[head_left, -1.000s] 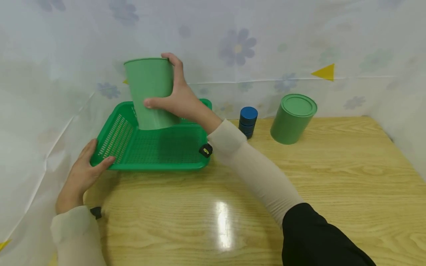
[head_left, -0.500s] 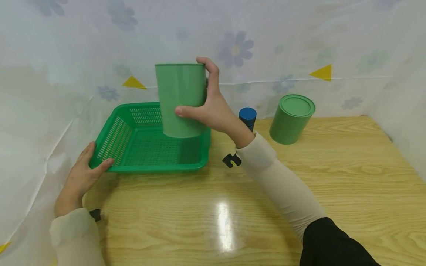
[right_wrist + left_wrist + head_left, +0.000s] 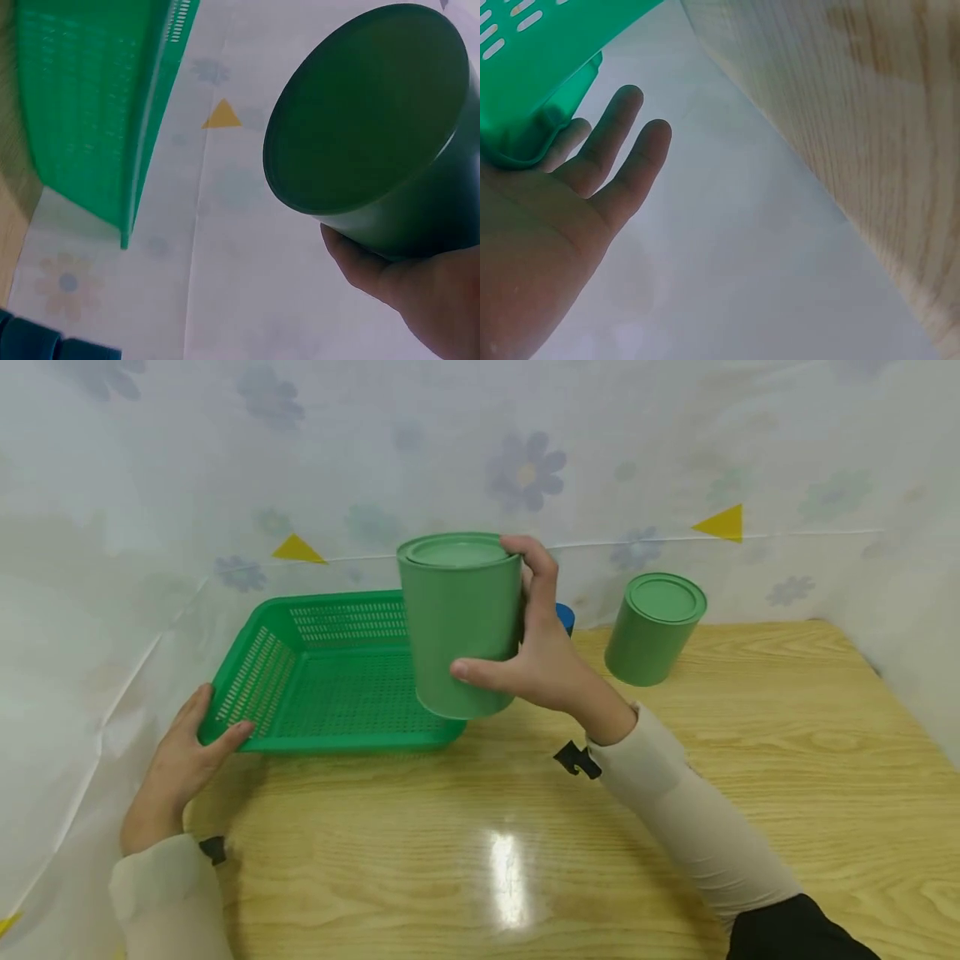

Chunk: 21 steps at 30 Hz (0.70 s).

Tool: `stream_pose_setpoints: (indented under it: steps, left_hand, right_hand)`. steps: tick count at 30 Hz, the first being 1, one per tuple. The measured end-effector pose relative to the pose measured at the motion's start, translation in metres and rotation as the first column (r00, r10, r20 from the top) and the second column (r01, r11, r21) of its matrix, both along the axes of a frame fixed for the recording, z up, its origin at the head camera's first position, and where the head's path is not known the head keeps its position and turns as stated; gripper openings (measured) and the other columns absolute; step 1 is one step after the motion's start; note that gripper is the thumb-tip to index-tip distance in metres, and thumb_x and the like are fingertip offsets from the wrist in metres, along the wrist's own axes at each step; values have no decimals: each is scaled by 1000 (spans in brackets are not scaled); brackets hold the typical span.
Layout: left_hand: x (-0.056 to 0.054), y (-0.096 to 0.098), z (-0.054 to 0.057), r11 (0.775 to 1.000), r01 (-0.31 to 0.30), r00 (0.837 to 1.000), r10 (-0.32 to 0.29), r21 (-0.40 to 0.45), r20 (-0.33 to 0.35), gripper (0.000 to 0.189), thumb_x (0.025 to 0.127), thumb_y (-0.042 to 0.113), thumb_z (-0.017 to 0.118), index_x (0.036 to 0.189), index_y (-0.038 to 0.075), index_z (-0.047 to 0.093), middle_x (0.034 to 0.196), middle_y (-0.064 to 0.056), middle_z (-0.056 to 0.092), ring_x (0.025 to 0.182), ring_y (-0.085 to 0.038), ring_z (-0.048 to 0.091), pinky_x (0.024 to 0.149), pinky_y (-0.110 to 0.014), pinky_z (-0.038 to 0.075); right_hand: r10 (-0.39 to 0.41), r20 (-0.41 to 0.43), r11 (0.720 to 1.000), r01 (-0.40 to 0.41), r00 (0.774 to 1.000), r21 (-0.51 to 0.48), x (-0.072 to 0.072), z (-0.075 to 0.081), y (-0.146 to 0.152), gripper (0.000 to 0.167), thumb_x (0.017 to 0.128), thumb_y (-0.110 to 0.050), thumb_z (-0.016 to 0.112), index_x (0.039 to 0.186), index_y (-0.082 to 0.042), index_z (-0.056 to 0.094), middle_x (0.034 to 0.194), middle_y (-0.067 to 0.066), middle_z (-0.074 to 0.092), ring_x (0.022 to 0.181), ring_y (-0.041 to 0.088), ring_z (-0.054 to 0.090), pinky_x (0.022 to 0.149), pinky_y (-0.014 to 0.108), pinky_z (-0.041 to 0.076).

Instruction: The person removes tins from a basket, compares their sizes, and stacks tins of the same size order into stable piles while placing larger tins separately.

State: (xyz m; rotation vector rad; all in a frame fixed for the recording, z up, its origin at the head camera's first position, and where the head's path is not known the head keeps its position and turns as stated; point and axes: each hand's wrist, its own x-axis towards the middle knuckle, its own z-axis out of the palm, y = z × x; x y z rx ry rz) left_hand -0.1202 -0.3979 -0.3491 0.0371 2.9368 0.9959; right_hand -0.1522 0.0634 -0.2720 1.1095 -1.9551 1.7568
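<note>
A green lidded can (image 3: 453,631) is held up in my right hand (image 3: 543,652), over the right end of a green slotted plastic basket (image 3: 352,742). My fingers reach to the can's top rim and the thumb lies across its front. From below, the right wrist view shows the can's dark flat base (image 3: 367,112). My left hand (image 3: 176,764) rests at the basket's front left corner, thumb at the front rim and fingers along the left side. In the left wrist view, outstretched fingers (image 3: 634,169) spread past the corner.
A second green lidded can (image 3: 656,631) stands at the back of the wooden table (image 3: 420,860). Behind my right hand is a blue cylinder (image 3: 566,617), mostly hidden. A flowered white sheet (image 3: 450,452) hangs along the back and left, with yellow triangles on it.
My right hand has carried the can rightward and lower, from above the basket's middle to its right end. The can's lid now shows. The left hand stays at the basket corner.
</note>
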Motion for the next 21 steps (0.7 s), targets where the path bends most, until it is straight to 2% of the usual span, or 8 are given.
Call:
stream_pose_setpoints:
  steps: [8, 12, 16, 21]
  left_hand:
    - [0, -1, -1, 1000, -9, 1000, 9, -1, 4, 88, 105, 47, 50, 162, 12, -7, 166, -19, -11, 147, -52, -7, 110, -74, 2]
    - [0, -1, -2, 1000, -7, 1000, 7, -3, 1, 88, 105, 46, 50, 162, 11, -7, 166, -20, -11, 147, -53, -7, 111, -74, 2]
    - [0, -1, -2, 1000, -5, 1000, 5, 5, -2, 88, 105, 45, 50, 162, 10, -7, 166, -21, -10, 147, -53, -7, 111, -74, 2]
    - [-1, -1, -2, 1000, -5, 1000, 5, 11, 0, 88, 105, 45, 50, 162, 12, -8, 166, -21, -11, 146, -54, -8, 110, -75, 2]
  right_hand:
    - [-88, -28, 996, 89, 996, 33, 22, -15, 34, 104, 81, -53, 80, 147, -14, 10, 145, 13, 38, 122, 28, 49, 91, 53, 48]
    - [-106, -47, 994, 107, 993, 23, 29, -24, 54, 104, 82, -45, 82, 145, -7, 9, 144, 15, 39, 123, 32, 48, 92, 48, 48]
    - [-126, -25, 992, 127, 992, 29, 37, -34, 76, 105, 81, -33, 86, 142, -2, 7, 144, 16, 38, 122, 34, 48, 93, 40, 49]
    - [-201, -54, 978, 204, 978, 52, 44, -45, 99, 104, 81, -32, 86, 139, 2, 7, 145, 17, 38, 123, 34, 49, 94, 36, 48]
